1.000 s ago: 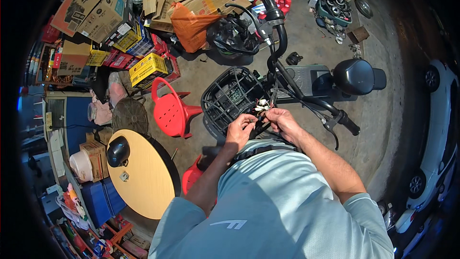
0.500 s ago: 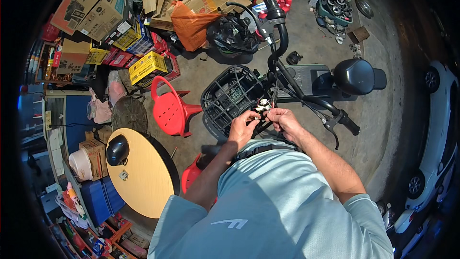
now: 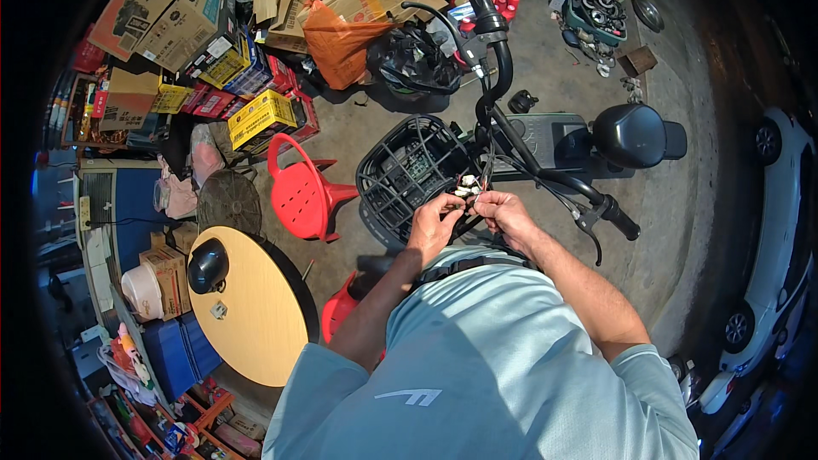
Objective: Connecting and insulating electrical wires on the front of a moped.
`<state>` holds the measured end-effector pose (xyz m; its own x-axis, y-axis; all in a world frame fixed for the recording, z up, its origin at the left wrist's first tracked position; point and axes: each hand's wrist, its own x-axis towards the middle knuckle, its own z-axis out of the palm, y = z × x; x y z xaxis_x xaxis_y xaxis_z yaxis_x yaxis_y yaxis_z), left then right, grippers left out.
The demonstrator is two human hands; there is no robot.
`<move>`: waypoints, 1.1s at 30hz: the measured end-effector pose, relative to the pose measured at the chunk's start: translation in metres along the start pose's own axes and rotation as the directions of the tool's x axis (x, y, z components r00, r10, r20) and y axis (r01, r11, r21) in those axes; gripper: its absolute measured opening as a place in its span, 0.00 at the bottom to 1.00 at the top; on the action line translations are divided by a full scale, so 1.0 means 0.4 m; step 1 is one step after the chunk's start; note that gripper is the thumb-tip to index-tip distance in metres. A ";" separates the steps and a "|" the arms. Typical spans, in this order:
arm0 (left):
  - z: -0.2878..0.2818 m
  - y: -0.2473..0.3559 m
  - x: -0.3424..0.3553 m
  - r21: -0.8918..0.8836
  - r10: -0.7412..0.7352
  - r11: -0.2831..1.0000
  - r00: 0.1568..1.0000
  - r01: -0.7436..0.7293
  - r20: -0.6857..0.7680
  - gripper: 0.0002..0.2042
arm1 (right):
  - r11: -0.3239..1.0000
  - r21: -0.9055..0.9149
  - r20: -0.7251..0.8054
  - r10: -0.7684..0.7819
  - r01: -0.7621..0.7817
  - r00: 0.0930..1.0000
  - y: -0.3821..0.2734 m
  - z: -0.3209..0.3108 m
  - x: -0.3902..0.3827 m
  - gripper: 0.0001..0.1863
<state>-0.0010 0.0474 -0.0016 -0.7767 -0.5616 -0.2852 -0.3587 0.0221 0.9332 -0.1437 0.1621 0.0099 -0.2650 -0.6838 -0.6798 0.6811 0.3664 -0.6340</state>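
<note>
My left hand and my right hand meet below the scooter's black handlebar, both closed with fingertips pinching small dark wires or connectors. A bundle of white plug connectors and thin cables sits just above my fingertips. The black wire basket of the electric scooter is just forward of my left hand. The scooter's dark footboard and black saddle stretch away to the right. What exactly lies between my fingertips is too small to make out.
A red plastic chair stands left of the basket, near a round wooden table with a black helmet. Cardboard boxes, an orange bag and black bags crowd the upper left. A white car is at right.
The fingertips of my left hand shift slightly among the wires beside my right hand's. The scooter and surroundings stay almost exactly as they were.
</note>
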 end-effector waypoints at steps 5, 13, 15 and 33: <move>0.002 0.005 0.001 0.001 -0.020 1.000 1.000 0.020 0.000 0.08 | 1.000 -0.027 -0.001 -0.015 0.015 1.000 0.001 -0.001 0.001 0.03; 0.003 0.001 0.004 0.014 -0.029 0.999 1.000 0.029 0.006 0.08 | 0.999 -0.031 0.001 -0.018 0.018 1.000 -0.003 0.000 -0.003 0.03; 0.003 0.000 0.004 0.024 -0.023 0.999 1.000 0.022 0.005 0.08 | 0.999 -0.044 -0.005 -0.018 0.018 1.000 -0.002 -0.001 -0.001 0.03; 0.003 0.002 0.003 0.005 0.020 1.000 1.000 -0.020 0.006 0.09 | 0.999 0.042 -0.010 0.022 -0.022 1.000 -0.006 0.000 0.001 0.03</move>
<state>-0.0030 0.0476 -0.0015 -0.7869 -0.5561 -0.2673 -0.3451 0.0376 0.9378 -0.1453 0.1610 0.0112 -0.2562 -0.6694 -0.6973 0.7148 0.3544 -0.6029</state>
